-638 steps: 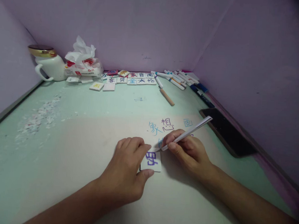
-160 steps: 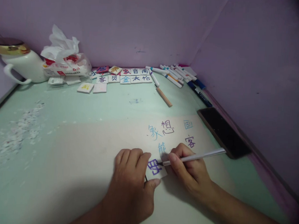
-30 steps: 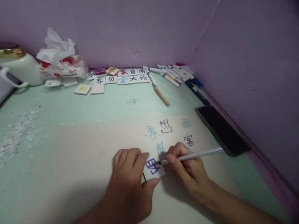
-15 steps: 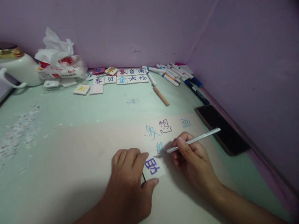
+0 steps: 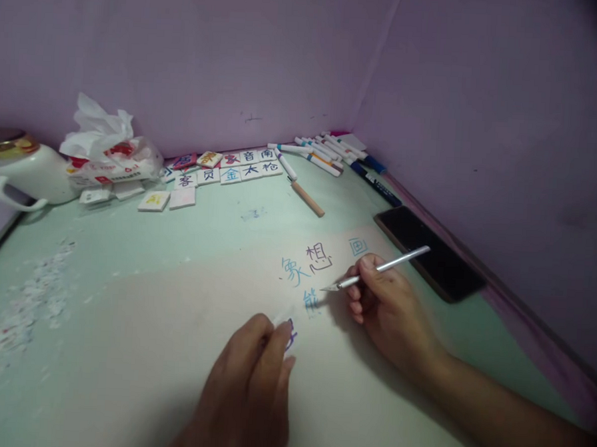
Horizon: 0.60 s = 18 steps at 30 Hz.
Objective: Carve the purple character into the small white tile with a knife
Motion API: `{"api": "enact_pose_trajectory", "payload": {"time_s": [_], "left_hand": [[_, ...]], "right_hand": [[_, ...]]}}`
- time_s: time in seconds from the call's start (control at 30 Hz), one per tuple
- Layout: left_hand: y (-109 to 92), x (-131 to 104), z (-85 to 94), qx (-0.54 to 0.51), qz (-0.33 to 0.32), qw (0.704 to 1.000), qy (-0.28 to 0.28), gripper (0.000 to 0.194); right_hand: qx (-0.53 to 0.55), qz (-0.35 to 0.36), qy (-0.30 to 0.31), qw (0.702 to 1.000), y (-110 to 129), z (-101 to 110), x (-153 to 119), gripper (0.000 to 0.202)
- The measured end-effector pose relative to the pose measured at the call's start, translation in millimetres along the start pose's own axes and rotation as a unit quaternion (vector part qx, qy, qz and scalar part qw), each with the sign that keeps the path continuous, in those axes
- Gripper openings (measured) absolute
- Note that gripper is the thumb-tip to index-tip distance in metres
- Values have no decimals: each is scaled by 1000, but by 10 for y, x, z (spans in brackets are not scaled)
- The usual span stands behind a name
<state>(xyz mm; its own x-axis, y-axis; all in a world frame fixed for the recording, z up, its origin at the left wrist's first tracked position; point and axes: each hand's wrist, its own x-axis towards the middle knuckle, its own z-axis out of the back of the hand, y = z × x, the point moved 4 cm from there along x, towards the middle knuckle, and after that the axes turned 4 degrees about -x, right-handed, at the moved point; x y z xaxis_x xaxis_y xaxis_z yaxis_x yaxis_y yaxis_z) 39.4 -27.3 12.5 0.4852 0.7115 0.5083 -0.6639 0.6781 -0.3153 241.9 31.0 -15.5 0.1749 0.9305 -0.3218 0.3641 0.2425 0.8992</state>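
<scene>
Between the thumb and fingers of my right hand (image 5: 391,308) is a silver craft knife (image 5: 386,267), its pointed blade aimed left, just above the table. My left hand (image 5: 250,381) is closed on a small white tile (image 5: 290,335) that bears a purple character; the fingers cover most of it. Blue and purple handwritten characters (image 5: 319,258) mark the pale surface (image 5: 173,324) just beyond both hands.
Several character tiles (image 5: 229,174) line the back wall, beside markers (image 5: 326,163) and a tan stick-like tool (image 5: 307,198). A phone (image 5: 430,254) lies right. Tissues (image 5: 112,160), a white mug (image 5: 44,170) and pale scraps (image 5: 31,303) are at left.
My left hand has drawn its fingers together over the tile, so less of the purple character shows. The knife tip has come off the tile's edge and risen. The view has shifted slightly.
</scene>
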Motion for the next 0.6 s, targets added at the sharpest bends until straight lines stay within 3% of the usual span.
{"api": "enact_pose_trajectory", "payload": {"time_s": [0.03,0.07,0.13,0.2,0.3,0.37,0.47,0.6], "left_hand": [[-24,33,-26,25,-41,999,0,27],[-15,72,-47,49,-37,998,-8,26],[53,150,-67,69,44,996,-40,28],[87,202,-95,76,82,993,-35,37],[80,223,-93,70,51,996,1,50],[91,203,-58,23,44,999,20,47],[131,179,-8,-13,62,998,8,35],[156,209,-101,10,88,996,17,49]], "right_hand": [[-1,1,2,1000,0,-1,-4,32],[-4,3,5,1000,1,-4,-12,32],[-12,12,10,1000,6,-10,-34,33],[-21,20,17,999,12,-17,-58,33],[-33,30,28,999,18,-21,-82,33],[-43,39,31,998,18,-18,-88,33],[-69,63,40,995,16,-15,-93,32],[-128,119,63,983,4,-21,-114,31]]}}
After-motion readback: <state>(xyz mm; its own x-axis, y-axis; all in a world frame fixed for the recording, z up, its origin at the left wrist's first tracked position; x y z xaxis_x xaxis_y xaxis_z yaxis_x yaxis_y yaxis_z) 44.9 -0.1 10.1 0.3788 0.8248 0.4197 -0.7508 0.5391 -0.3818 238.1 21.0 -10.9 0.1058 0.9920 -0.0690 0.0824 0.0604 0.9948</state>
